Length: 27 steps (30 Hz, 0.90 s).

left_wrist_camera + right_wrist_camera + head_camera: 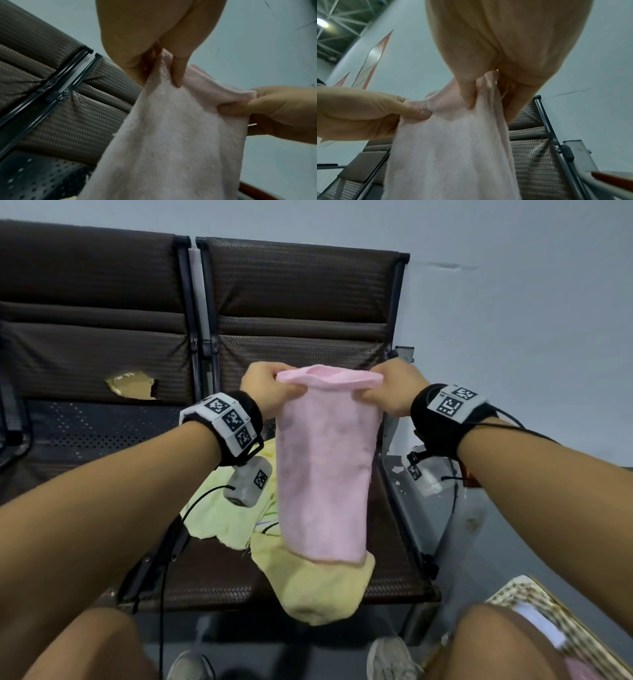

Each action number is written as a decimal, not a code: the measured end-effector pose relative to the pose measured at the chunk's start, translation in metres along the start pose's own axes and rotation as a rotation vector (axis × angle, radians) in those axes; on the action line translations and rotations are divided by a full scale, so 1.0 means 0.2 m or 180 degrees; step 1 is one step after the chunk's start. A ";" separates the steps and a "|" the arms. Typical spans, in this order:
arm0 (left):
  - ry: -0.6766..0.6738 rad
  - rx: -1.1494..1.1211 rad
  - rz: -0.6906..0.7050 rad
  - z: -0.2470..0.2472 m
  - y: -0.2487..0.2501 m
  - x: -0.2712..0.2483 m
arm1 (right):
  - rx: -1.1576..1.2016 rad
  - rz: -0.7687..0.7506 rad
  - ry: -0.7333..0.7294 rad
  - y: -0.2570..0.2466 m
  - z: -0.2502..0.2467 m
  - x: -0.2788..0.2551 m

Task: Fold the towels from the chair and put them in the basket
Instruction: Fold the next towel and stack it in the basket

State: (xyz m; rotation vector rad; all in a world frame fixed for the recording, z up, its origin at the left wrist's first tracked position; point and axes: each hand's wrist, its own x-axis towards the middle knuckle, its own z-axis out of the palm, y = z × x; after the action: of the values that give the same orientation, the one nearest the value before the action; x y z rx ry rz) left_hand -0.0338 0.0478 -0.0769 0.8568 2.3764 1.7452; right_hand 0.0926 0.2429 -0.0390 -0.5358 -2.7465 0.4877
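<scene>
A: From the head view, what do the hands have?

B: The left hand (265, 386) and right hand (390, 390) each pinch a top corner of the pink towel (325, 470), which hangs doubled in the air in front of the brown chair (298, 302). Its lower edge covers part of a yellow towel (318, 587) that droops over the seat's front. A paler yellow-green towel (229, 515) lies behind it, partly hidden by the left wrist's camera unit.

A: And the basket?

B: Only a corner of the woven basket (534, 594) shows at lower right, cut off by the right forearm and the frame's edge. Something white and something pink lie inside, too blurred to name.

A: The left wrist view?

B: The left hand (154, 40) fills the top; one finger (178, 70) presses the pink towel (171, 135) from the front, and the thumb is hidden behind the cloth. The right hand (283, 108) pinches the far corner at the right edge.

A: The right wrist view?

B: Mirrored. The right hand (505, 47) grips the pink towel (453, 155) with fingers curled over the folded edge; the left hand (359, 115) nips the other corner. The towel's lower part runs out of frame.
</scene>
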 end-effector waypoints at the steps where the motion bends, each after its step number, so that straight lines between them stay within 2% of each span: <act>1: 0.0147 0.0053 0.0074 0.00 0.02 0.03 | 0.0190 -0.0009 0.0234 0.00 0.01 0.02; 3: 0.0463 0.0123 0.0209 -0.01 0.06 0.08 | 0.0503 -0.0054 0.0658 0.00 0.02 0.04; 5: 0.0630 0.0082 0.0316 -0.02 0.07 0.10 | 0.0675 -0.0142 0.0872 0.00 0.05 0.05; 8: 0.0454 0.0089 0.0301 -0.02 -0.02 0.05 | 0.0933 -0.0209 0.0804 0.02 0.11 0.01; 10: 0.0203 0.0324 0.0128 0.00 -0.15 -0.03 | 0.0948 -0.0201 0.0446 0.06 0.20 -0.05; 12: -0.0237 0.0554 -0.0228 0.04 -0.31 -0.14 | 0.0797 -0.0163 -0.0062 0.11 0.30 -0.12; 16: -0.1061 0.0915 -0.0985 0.12 -0.56 -0.37 | 0.0330 -0.0184 -0.1516 0.21 0.51 -0.29; 19: -0.1959 0.0838 -0.1644 0.14 -0.64 -0.51 | 0.0673 0.0292 -0.2607 0.29 0.63 -0.41; 21: -0.2468 0.0736 -0.1906 0.13 -0.66 -0.56 | 0.1014 0.0601 -0.3069 0.33 0.68 -0.46; 24: -0.2673 0.0617 -0.2023 0.11 -0.65 -0.54 | 0.1606 0.0930 -0.3195 0.36 0.71 -0.46; 27: -0.2186 0.0580 -0.1953 0.13 -0.68 -0.46 | 0.1790 0.1073 -0.2580 0.38 0.75 -0.39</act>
State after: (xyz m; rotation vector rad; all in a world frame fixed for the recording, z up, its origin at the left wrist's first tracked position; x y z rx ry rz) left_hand 0.0002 0.0003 -0.2325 0.5265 2.0208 0.8375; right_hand 0.1321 0.2367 -0.2197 -0.7685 -2.9759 1.8350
